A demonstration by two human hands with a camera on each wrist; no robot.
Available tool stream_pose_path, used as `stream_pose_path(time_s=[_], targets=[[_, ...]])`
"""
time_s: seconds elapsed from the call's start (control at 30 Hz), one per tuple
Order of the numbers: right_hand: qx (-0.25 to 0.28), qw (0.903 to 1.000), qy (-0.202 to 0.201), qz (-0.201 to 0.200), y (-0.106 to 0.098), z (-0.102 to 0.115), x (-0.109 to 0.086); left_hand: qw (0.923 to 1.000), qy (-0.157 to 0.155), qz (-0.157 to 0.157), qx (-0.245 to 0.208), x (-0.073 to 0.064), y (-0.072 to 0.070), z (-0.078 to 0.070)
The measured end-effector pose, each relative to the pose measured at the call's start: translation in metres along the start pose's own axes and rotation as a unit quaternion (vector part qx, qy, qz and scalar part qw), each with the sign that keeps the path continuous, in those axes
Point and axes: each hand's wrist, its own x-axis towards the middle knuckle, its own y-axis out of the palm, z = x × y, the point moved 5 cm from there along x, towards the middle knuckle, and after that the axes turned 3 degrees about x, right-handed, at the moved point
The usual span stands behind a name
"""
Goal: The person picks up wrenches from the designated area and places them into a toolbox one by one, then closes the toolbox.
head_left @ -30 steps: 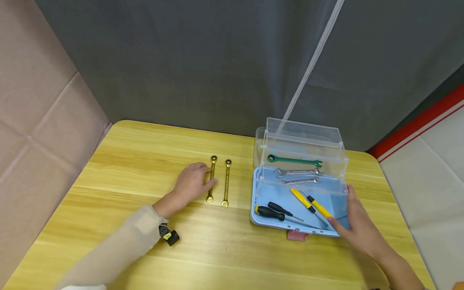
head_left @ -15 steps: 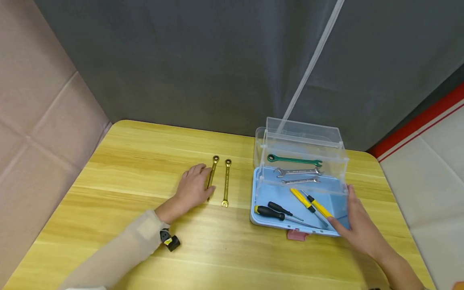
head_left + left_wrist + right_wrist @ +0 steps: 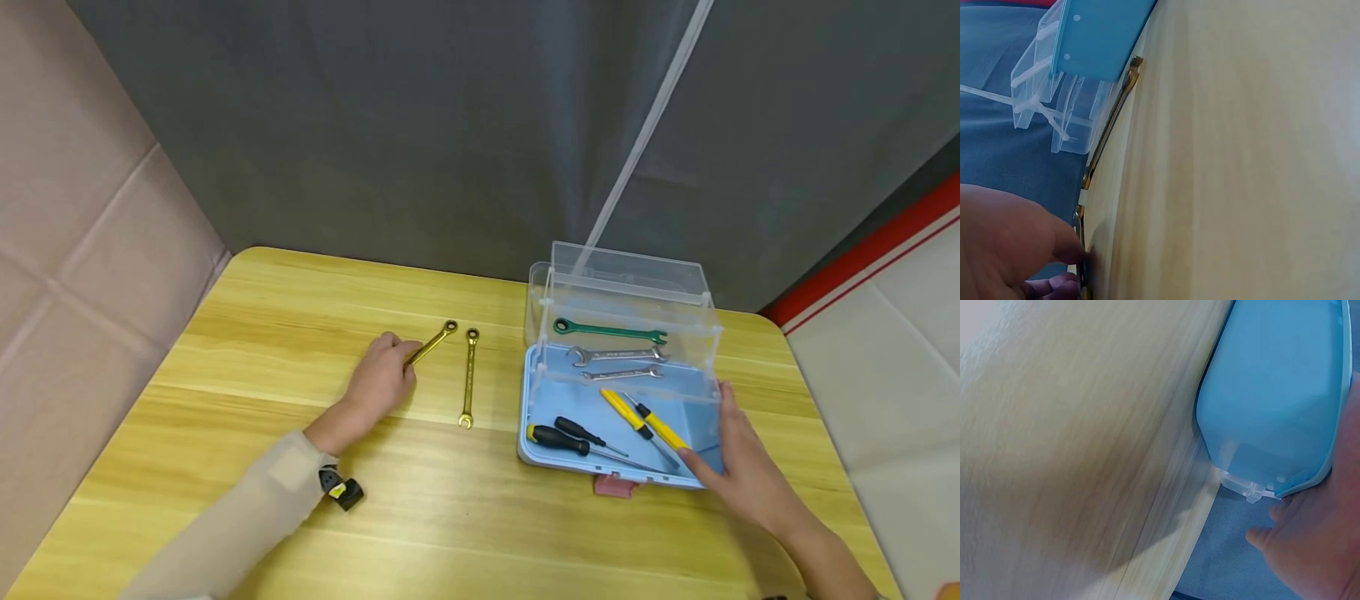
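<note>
My left hand (image 3: 377, 377) grips a gold ratchet wrench (image 3: 431, 343), its ring end pointing away to the upper right and its other end hidden by the fingers. A second gold ratchet wrench (image 3: 469, 379) lies on the table just right of it; the left wrist view shows this wrench (image 3: 1110, 125) between the hand and the box. My right hand (image 3: 753, 479) holds the right side of a light blue toolbox (image 3: 522, 417), thumb over the front right corner. In the right wrist view that hand (image 3: 1316, 544) is against the box's blue wall (image 3: 1272, 381).
A clear tray (image 3: 630, 292) rises over the toolbox's back, with a green ratchet wrench (image 3: 611, 332) and two silver wrenches showing there. Black screwdrivers (image 3: 561, 440) and yellow-handled tools (image 3: 626, 412) lie inside. A pink latch (image 3: 615, 486) hangs in front; a grey curtain (image 3: 375, 150) closes the back.
My left hand has closed on the left gold wrench and drawn it a little left, turning it from nearly straight to slanted. The right hand and toolbox stay put.
</note>
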Motion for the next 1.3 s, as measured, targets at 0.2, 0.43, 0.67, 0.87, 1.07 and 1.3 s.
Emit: stream_pose_path(time_s=[0.2,0.43,0.67,0.87,1.07,1.3], targets=[[-0.006,1.0,0.003,0.001,0.001,-0.001,0.0,0.9998,-0.004,-0.02,-0.002,0.004,0.0,0.003],[-0.001,0.9999,-0.008,-0.009,-0.001,0.0,0.001,0.9988,-0.028,-0.036,0.018,0.008,0.004,0.003],[0.0,0.9999,-0.009,-0.009,0.0,0.0,0.001,0.9982,-0.023,-0.012,0.054,0.009,0.01,0.0],[-0.004,1.0,-0.007,-0.005,0.001,0.0,0.0,0.9981,-0.018,-0.011,0.058,0.007,0.011,-0.001],[-0.001,0.9999,-0.009,-0.006,0.001,0.0,0.0,0.9979,-0.029,-0.011,0.058,0.004,0.011,0.0],[0.002,0.9999,-0.011,-0.009,0.0,0.0,0.0,0.9974,-0.03,-0.014,0.064,0.003,0.011,-0.001]])
